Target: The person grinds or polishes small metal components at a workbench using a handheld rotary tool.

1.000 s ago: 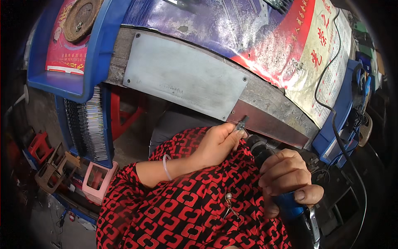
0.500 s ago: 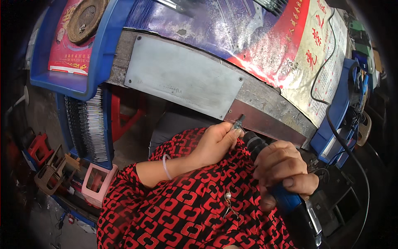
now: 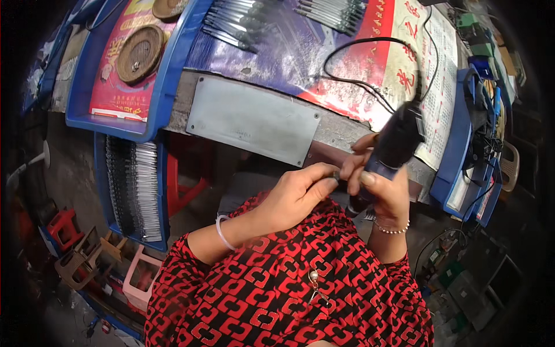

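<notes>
In my right hand (image 3: pixel 384 185) is a corded electric screwdriver (image 3: pixel 402 136), black with a blue part. It is turned with its cable end up toward the bench and its nose down by my lap. Some fingers of that hand reach past the tool toward my left hand. My left hand (image 3: pixel 300 194) is closed, thumb against forefinger, with a small dark metal part (image 3: pixel 335 174) barely showing at the fingertips. Its shape is mostly hidden. Both hands are just off the bench's front edge, above my lap.
A grey metal plate (image 3: pixel 248 118) is screwed to the bench edge. Several metal rods (image 3: pixel 231 26) lie on the poster-covered top. A blue tray (image 3: pixel 159 110) holds round woven baskets (image 3: pixel 139 55); a blue bin (image 3: pixel 165 222) of rods stands below. The black cable (image 3: pixel 329 58) loops over the bench.
My right hand has turned the screwdriver over, from nose up at the metal part to cable end up, and moved nearer my left hand. The view has shifted slightly.
</notes>
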The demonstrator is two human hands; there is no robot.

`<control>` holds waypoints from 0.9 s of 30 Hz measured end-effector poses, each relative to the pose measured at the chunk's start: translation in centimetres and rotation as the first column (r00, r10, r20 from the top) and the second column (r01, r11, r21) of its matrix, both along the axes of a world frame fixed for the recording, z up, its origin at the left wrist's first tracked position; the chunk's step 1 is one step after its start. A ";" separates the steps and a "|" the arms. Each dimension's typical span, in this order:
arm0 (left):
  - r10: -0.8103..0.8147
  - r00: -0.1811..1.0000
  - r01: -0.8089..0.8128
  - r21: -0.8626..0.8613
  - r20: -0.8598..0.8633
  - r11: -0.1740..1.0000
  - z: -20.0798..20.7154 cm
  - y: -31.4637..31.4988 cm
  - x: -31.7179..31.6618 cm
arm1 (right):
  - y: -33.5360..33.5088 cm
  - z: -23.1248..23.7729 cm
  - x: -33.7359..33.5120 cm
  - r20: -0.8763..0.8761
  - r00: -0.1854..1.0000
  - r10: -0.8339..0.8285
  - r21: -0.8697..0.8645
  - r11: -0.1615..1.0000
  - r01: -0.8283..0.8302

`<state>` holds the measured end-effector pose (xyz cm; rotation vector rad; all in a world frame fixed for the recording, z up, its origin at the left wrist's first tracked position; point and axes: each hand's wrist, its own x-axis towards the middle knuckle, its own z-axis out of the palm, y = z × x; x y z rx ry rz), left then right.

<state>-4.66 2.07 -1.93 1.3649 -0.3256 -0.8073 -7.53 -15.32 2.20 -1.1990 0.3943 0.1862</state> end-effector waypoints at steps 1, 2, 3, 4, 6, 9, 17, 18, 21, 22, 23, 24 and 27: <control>-0.008 1.000 0.008 -0.002 0.014 1.000 0.3 -0.1 0.4 | -0.3 -0.5 -0.1 -0.046 0.999 0.023 0.065 0.998 -0.020; -0.122 0.992 0.122 0.014 -0.026 0.992 0.5 -0.1 0.9 | -0.4 -0.7 -0.2 -0.038 0.999 0.005 0.094 0.996 -0.001; -0.230 0.971 0.232 0.030 -0.071 0.972 0.7 -0.1 1.1 | -0.5 -0.9 -0.4 -0.026 1.000 -0.002 0.095 0.995 0.004; -0.232 0.968 0.234 0.009 -0.094 0.972 0.8 -0.5 1.2 | -0.8 -0.9 -0.6 0.002 1.000 -0.012 0.140 0.990 0.011; -0.264 0.946 0.267 -0.009 -0.188 0.964 1.6 -0.9 1.8 | -1.0 -0.8 -0.8 0.042 0.998 -0.037 0.186 0.982 0.029; -0.316 0.900 0.314 -0.056 -0.301 0.948 2.1 -1.6 2.6 | -1.3 -0.5 -1.1 0.060 0.996 -0.069 0.210 0.976 0.055; -0.306 0.900 0.291 -0.093 -0.310 0.952 2.3 -3.7 1.2 | -2.9 -0.4 -2.2 0.081 0.986 -0.145 0.249 0.961 0.121; -0.315 0.906 0.314 -0.051 -0.284 0.948 2.6 -3.8 1.4 | -3.0 -0.5 -2.2 0.083 0.985 -0.151 0.251 0.960 0.126; -0.324 0.880 0.293 -0.139 -0.349 0.946 2.2 -3.6 1.5 | -3.1 -0.8 -2.4 0.093 0.983 -0.161 0.254 0.958 0.132; -0.322 0.880 0.292 -0.136 -0.348 0.947 2.2 -3.5 1.5 | -3.1 -0.9 -2.5 0.095 0.983 -0.160 0.259 0.957 0.131; -0.312 0.859 0.265 -0.169 -0.407 0.949 2.2 -3.5 1.4 | -3.2 -1.0 -2.5 0.096 0.983 -0.159 0.264 0.956 0.129; -0.303 0.833 0.234 -0.201 -0.464 0.951 2.2 -3.4 1.3 | -3.2 -1.1 -2.5 0.097 0.983 -0.157 0.266 0.955 0.127; -0.285 0.891 0.265 -0.104 -0.355 0.959 2.2 -3.6 1.0 | -3.0 -1.2 -2.5 0.094 0.982 -0.161 0.268 0.954 0.131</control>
